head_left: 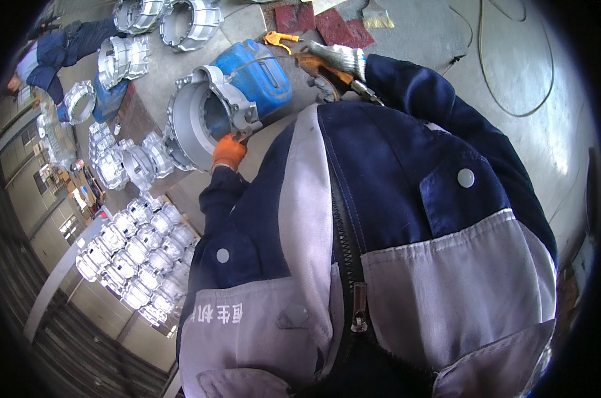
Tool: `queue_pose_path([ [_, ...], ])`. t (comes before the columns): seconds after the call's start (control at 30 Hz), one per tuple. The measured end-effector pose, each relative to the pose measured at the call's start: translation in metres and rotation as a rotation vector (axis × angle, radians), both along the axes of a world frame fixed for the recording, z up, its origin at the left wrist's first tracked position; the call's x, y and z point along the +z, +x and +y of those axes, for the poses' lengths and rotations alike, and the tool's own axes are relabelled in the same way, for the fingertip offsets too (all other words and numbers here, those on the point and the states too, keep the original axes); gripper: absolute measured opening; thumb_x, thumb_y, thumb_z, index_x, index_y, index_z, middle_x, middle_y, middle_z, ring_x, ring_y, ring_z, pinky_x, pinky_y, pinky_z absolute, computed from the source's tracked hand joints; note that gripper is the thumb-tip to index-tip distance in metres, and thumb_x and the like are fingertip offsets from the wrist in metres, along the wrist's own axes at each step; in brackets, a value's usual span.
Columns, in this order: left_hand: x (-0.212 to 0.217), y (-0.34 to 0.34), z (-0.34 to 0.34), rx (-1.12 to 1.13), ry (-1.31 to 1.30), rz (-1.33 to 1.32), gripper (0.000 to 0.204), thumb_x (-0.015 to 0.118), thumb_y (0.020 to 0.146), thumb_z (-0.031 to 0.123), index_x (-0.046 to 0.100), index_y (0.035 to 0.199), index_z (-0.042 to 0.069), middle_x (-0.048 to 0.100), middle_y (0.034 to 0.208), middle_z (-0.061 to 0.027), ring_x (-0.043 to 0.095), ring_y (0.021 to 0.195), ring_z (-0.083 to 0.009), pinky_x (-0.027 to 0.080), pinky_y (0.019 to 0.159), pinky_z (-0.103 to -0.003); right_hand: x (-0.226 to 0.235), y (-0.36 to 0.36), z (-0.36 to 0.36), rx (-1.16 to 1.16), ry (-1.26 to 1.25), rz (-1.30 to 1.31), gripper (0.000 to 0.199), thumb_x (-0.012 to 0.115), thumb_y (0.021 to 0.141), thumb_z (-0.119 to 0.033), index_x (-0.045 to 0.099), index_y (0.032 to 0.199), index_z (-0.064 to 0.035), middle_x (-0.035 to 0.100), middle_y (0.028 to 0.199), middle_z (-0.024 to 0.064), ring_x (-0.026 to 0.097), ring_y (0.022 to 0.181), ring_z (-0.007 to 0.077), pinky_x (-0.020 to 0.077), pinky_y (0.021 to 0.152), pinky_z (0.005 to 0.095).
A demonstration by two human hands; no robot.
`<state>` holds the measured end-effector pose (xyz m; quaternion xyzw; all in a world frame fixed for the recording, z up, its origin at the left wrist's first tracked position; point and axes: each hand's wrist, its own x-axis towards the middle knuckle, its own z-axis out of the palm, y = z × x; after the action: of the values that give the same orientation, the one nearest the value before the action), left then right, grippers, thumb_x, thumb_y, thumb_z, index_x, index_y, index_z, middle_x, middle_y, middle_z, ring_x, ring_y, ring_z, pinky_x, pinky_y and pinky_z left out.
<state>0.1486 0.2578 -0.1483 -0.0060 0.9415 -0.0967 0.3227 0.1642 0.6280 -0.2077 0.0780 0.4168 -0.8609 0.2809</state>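
A large silver-grey cast metal housing [193, 119], round and hollow, stands tilted against a blue plastic jerrycan [255, 74]. My left hand [229, 152], in an orange glove, is closed on the housing's near lower rim. My right hand [323, 66], in a stained orange glove with a white knit cuff, is closed around an air tool with a metal hose fitting [365, 91]. Most of the tool's body is hidden by the glove. From that hand a thin rod or wire reaches over the jerrycan toward the housing. A yellow air blow gun [280, 40] lies just beyond my right hand.
Several similar housings [191, 23] stand on the floor ahead and left; many more are stacked on a pallet [141, 252]. Dark red sheets [343, 28] and a paint brush [377, 14] lie ahead. A hose [549, 79] loops at right. Another person [55, 56] bends over a housing at far left.
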Motion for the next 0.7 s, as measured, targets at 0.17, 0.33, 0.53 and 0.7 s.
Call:
queue_pose_path([
  [0.17, -0.008, -0.016, 0.018, 0.048, 0.044, -0.015, 0.036, 0.058, 0.071, 0.028, 0.062, 0.102, 0.011, 0.062, 0.100, -0.0175, 0.057, 0.097, -0.0348, 0.045, 0.083, -0.039, -0.002, 0.024, 0.050, 0.303, 0.183, 0.231, 0.046, 0.043, 0.092, -0.043, 0.049, 0.119, -0.0064, 0.059, 0.093, 0.0070, 0.058, 0.071, 0.0081, 0.0488, 0.059, 0.0211],
  [0.33, -0.018, -0.032, 0.068, 0.235, 0.188, 0.104, 0.038, 0.056, 0.070, 0.029, 0.062, 0.102, 0.010, 0.061, 0.102, -0.0186, 0.057, 0.099, -0.0347, 0.044, 0.084, -0.039, 0.020, 0.064, 0.098, 0.301, 0.174, -0.123, 0.050, 0.046, 0.090, -0.044, 0.049, 0.120, -0.0044, 0.060, 0.098, 0.0084, 0.060, 0.078, 0.0132, 0.0495, 0.068, 0.0281],
  [0.53, -0.020, -0.067, 0.097, 0.285, 0.333, 0.114, 0.040, 0.057, 0.072, 0.035, 0.061, 0.104, 0.011, 0.061, 0.104, -0.0161, 0.056, 0.100, -0.0334, 0.044, 0.087, -0.036, 0.086, 0.079, 0.111, 0.216, 0.243, -0.226, 0.055, 0.042, 0.088, -0.053, 0.050, 0.116, -0.0071, 0.059, 0.089, 0.0046, 0.055, 0.065, 0.0155, 0.0447, 0.057, 0.0228],
  [0.7, -0.014, -0.084, 0.058, -0.351, 0.689, 0.270, 0.024, 0.048, 0.085, 0.023, 0.061, 0.098, 0.008, 0.061, 0.093, -0.0113, 0.060, 0.084, -0.0273, 0.046, 0.078, -0.033, 0.167, 0.061, 0.088, 0.289, 0.278, -0.236, 0.057, 0.043, 0.086, -0.057, 0.049, 0.114, -0.0077, 0.061, 0.089, 0.0076, 0.057, 0.063, 0.0132, 0.0449, 0.053, 0.0210],
])
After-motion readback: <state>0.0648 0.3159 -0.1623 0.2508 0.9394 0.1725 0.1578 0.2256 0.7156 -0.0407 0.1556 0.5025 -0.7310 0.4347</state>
